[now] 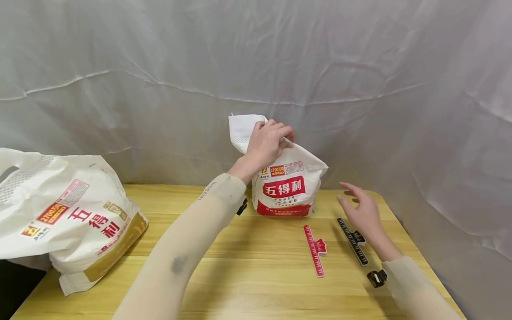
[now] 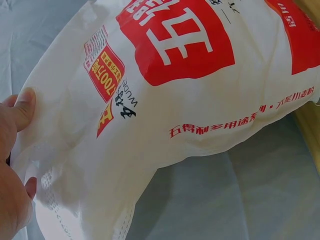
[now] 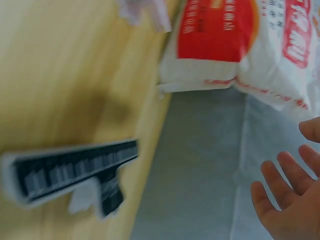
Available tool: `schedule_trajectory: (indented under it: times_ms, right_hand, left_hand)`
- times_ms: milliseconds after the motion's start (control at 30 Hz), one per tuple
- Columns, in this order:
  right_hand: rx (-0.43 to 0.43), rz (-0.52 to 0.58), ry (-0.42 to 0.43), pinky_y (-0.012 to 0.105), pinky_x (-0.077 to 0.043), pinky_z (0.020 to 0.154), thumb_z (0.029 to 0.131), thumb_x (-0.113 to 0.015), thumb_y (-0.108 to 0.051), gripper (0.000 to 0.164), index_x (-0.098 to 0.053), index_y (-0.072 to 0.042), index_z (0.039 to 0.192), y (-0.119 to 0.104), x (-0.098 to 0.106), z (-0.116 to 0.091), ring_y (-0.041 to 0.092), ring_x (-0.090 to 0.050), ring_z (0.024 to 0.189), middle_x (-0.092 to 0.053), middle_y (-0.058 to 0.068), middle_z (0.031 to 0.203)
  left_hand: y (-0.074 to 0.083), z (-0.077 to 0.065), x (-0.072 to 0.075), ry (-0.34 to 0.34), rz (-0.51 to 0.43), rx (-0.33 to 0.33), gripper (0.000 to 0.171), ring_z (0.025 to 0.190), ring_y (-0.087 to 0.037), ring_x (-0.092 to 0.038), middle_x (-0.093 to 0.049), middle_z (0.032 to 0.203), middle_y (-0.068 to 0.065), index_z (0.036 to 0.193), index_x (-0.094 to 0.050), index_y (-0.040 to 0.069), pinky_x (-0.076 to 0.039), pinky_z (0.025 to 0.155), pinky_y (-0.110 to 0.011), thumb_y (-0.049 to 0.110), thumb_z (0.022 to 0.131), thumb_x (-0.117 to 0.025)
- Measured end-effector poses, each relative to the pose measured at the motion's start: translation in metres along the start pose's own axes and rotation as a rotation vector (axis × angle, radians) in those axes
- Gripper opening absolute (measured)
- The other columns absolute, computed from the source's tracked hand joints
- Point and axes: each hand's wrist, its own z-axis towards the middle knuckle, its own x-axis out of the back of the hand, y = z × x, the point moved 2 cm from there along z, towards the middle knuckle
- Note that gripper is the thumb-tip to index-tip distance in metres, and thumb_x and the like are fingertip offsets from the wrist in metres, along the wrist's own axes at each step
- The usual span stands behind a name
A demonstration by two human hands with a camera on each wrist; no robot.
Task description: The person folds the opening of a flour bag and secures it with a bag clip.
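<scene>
A white flour bag (image 1: 280, 189) with red print stands at the back of the table. My left hand (image 1: 267, 141) grips its gathered top, and the top flap folds over to the left. In the left wrist view, thumb and fingers pinch the white bag (image 2: 145, 115) at its edge. My right hand (image 1: 363, 213) hovers to the right of the bag, fingers spread and holding nothing. Just below it lies a black clip (image 1: 353, 242) with a piano-key pattern. A red clip (image 1: 315, 251) of the same shape lies to the left of the black one.
A second, larger flour bag (image 1: 96, 218) with a gold base leans at the left of the wooden table (image 1: 256, 284). Behind the table hangs a grey cloth (image 1: 360, 89), which also runs along the right edge.
</scene>
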Motion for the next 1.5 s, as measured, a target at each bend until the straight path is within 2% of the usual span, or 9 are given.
schedule_trajectory:
  times_ms: [333,467,633,833,1167,1400,1500]
  right_hand:
    - [0.015,-0.153,-0.160,0.059,-0.043,0.087,0.092,-0.061,-0.022,0.045,-0.052,-0.008,0.133,0.027,0.001,-0.015,0.039,-0.055,0.110,-0.055,0.018,0.130]
    - [-0.003,-0.184,-0.205,0.060,-0.043,0.085,0.091,-0.063,-0.020,0.047,-0.051,-0.005,0.134,0.040,0.003,-0.022,0.040,-0.054,0.109,-0.055,0.021,0.128]
    - [-0.020,-0.232,-0.235,0.056,-0.045,0.081,0.089,-0.065,-0.020,0.047,-0.052,-0.002,0.130,0.057,0.007,-0.030,0.039,-0.056,0.104,-0.057,0.022,0.121]
    - [-0.060,-0.243,-0.282,0.054,-0.049,0.077,0.088,-0.066,-0.020,0.046,-0.054,0.002,0.126,0.069,0.013,-0.036,0.039,-0.060,0.096,-0.058,0.023,0.114]
    - [-0.098,-0.257,-0.371,0.044,-0.053,0.070,0.085,-0.069,-0.014,0.040,-0.059,0.005,0.118,0.080,0.018,-0.046,0.025,-0.065,0.081,-0.066,0.019,0.101]
    - [-0.156,-0.248,-0.397,0.042,-0.052,0.070,0.088,-0.066,-0.019,0.023,-0.066,-0.002,0.103,0.086,0.017,-0.051,0.024,-0.065,0.081,-0.069,0.010,0.094]
    - [-0.190,-0.245,-0.412,0.037,-0.051,0.065,0.089,-0.065,-0.022,0.019,-0.067,-0.005,0.098,0.088,0.017,-0.052,0.020,-0.064,0.078,-0.069,0.007,0.091]
  left_hand:
    - [-0.007,-0.002,0.001,0.009,-0.007,0.022,0.009,0.097,-0.009,-0.050,-0.065,0.099,0.016,0.097,-0.066,0.031,-0.031,0.097,-0.038,0.033,0.088,-0.066]
    - [-0.007,-0.003,0.000,0.011,-0.016,0.025,0.007,0.096,-0.010,-0.050,-0.065,0.097,0.015,0.096,-0.066,0.031,-0.031,0.098,-0.038,0.030,0.088,-0.066]
    - [-0.009,-0.004,-0.001,0.012,-0.023,0.024,0.008,0.096,-0.010,-0.050,-0.065,0.097,0.015,0.096,-0.066,0.031,-0.031,0.097,-0.037,0.031,0.088,-0.066]
    - [-0.011,-0.005,-0.001,0.022,-0.033,0.024,0.009,0.095,-0.010,-0.050,-0.066,0.096,0.015,0.095,-0.066,0.030,-0.031,0.098,-0.038,0.033,0.088,-0.067]
    - [-0.012,-0.004,-0.003,0.019,-0.020,0.023,0.007,0.095,-0.010,-0.050,-0.066,0.096,0.015,0.094,-0.065,0.030,-0.031,0.097,-0.038,0.032,0.088,-0.067]
    - [-0.013,-0.005,-0.004,0.008,-0.030,0.036,0.006,0.096,-0.010,-0.050,-0.065,0.095,0.015,0.094,-0.065,0.030,-0.030,0.098,-0.038,0.031,0.088,-0.067]
    - [-0.014,-0.005,-0.004,0.009,-0.035,0.038,0.005,0.096,-0.011,-0.050,-0.065,0.095,0.014,0.093,-0.065,0.030,-0.031,0.098,-0.038,0.030,0.089,-0.067]
